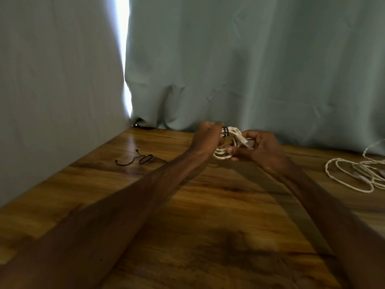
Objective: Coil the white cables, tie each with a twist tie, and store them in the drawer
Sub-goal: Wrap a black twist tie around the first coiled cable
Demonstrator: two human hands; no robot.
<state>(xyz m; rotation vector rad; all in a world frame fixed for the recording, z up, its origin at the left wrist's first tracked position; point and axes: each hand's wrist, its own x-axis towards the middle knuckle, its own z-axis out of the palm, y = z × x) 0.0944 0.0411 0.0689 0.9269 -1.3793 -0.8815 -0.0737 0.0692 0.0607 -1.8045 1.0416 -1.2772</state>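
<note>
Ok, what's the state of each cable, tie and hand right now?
Coiled white cable: coiled, held in both hands.
Dark tie: wrapped round that coil; fastened or not, cannot tell.
Left hand: grips the coil beside the tie.
Right hand: grips the coil's other side.
Spare black tie: lying loose on the table.
Loose white cables: sprawled on the table, untied.

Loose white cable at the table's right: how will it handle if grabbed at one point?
Likely floppy: the loose white cable lies in slack, uneven loops, so lifted at one point it should droop and unravel. Probably light, being thin. Its surface looks twisted or braided, so probably grippy rather than slick on the wooden table.
</note>
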